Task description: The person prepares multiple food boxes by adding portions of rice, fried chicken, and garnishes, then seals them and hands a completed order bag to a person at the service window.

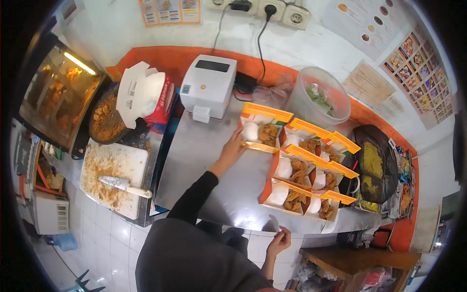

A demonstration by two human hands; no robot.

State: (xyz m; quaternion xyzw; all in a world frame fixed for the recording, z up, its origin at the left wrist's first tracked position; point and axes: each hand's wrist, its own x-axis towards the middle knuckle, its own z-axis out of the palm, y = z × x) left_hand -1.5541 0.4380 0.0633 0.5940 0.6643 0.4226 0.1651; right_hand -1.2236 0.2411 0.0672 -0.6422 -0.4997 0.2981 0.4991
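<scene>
My left hand (231, 149) grips the left side of an open food box (262, 147) on the steel counter (197, 157). Inside that box are a white wrapped packet (250, 131) and a piece of fried chicken (268, 134). To its right and nearer me, several more open orange-and-white boxes (317, 171) stand close together in rows. Each holds a similar white packet (278, 195) and fried chicken (294, 200). Off the counter's front edge, my right hand (280, 241) is loosely curled, with nothing visible in it.
A white label printer (208, 85) and a clear plastic tub (319, 96) stand along the wall. Leftward, a knife (115, 181) lies on a crumb-covered cutting board (135, 157), beside a stone mortar (109, 120) and a heated display case (60, 95). Yellow food trays (373, 157) are at right.
</scene>
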